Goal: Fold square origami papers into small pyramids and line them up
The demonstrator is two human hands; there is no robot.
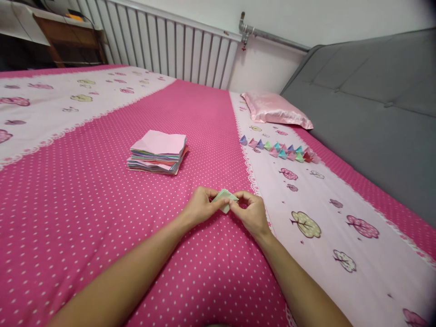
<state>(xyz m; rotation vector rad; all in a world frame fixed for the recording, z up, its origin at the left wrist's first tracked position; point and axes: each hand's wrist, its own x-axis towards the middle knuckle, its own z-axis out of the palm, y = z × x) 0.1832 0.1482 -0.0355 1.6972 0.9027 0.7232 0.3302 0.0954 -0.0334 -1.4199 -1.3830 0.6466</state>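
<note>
Between my two hands is a small folded piece of pale green paper [225,196], held as a diamond shape just over the pink bedspread. My left hand [201,206] pinches its left corner between thumb and fingers. On the opposite corner, my right hand [250,211] closes its thumb and fingers the same way. Beyond my left hand lies a thick stack of coloured paper sheets [158,143], a pink sheet on top. To the right, small folded paper boats [282,154] in several colours stand in two rows on the pale band of the bedspread.
The dotted pink bedspread [112,218] spreads under everything. A shiny pink pillow [274,109] rests by the grey padded headboard [368,100]. At the back are a white radiator [170,41], a pipe with a valve [244,34] and a wooden table [70,34].
</note>
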